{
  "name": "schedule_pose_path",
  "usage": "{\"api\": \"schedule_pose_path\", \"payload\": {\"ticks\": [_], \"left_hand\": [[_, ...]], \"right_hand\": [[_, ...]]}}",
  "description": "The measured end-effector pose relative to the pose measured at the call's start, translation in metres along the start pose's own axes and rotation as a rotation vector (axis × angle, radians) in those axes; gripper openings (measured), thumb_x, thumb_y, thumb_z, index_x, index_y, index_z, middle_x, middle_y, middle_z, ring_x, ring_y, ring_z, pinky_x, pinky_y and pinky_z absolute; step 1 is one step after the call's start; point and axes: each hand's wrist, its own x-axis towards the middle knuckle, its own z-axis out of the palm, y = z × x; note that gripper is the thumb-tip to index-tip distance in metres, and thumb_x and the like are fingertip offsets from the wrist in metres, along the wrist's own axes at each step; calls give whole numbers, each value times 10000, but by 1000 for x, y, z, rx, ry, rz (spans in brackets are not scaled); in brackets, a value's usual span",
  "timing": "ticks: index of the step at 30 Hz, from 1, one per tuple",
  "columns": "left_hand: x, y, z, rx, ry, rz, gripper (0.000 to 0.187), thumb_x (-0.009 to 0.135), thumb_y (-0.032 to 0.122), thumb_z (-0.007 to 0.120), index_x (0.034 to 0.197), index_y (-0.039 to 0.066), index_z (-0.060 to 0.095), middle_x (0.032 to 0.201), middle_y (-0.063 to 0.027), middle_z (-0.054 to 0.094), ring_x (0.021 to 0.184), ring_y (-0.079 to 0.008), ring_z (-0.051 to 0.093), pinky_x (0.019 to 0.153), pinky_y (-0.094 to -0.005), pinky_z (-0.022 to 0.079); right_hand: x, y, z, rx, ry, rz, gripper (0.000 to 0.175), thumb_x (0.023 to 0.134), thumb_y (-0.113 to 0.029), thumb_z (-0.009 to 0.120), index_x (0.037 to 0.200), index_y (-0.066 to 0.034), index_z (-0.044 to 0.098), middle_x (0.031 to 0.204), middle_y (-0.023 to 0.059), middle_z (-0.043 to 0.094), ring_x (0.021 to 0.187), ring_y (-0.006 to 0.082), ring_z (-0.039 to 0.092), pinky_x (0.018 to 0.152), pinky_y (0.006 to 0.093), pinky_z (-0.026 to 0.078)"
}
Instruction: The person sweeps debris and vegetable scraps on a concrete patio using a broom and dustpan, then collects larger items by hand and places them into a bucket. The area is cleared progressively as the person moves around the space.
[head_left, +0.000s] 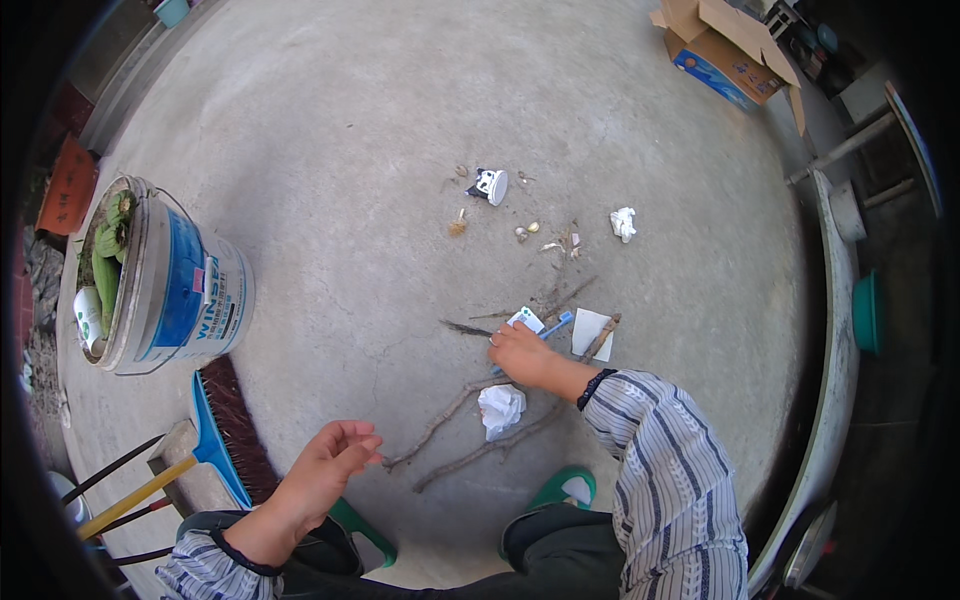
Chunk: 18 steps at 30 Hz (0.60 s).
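My right hand reaches down to the concrete floor among dry twigs; its fingertips are hidden, so a grip cannot be made out. A blue toothbrush passes beneath it, next to a small white printed packet and a dark wispy twig. A white paper piece lies partly under a long stick. Nearer me are a forked twig and a crumpled white tissue. My left hand hovers with nothing in it, fingers apart, near that twig's end.
A bucket holding green vegetable waste stands left, above a blue broom and dustpan. Farther out lie a black-and-white cup-like item, garlic cloves and another crumpled tissue. A cardboard box sits at upper right.
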Motion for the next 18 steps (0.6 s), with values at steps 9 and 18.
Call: {"api": "schedule_pose_path", "payload": {"ticks": [9, 18], "left_hand": [[2, -11, 2, 35, -58, 4, 383, 911, 206, 599, 1208, -4, 478, 1074, -68, 571, 994, -148, 547, 874, -256, 422], [-12, -27, -4, 59, -157, 45, 350, 935, 168, 565, 1232, 6, 477, 1116, -59, 564, 1058, -120, 521, 944, -251, 398]], "right_hand": [[16, 9, 0, -23, 36, 233, 221, 776, -149, 592, 992, -105, 575, 988, 76, 583, 972, 238, 574, 802, 364, 441], [37, -6, -131, 358, 87, 258, 139, 768, -93, 682, 893, -43, 649, 905, 105, 617, 800, 269, 630, 689, 370, 506]]}}
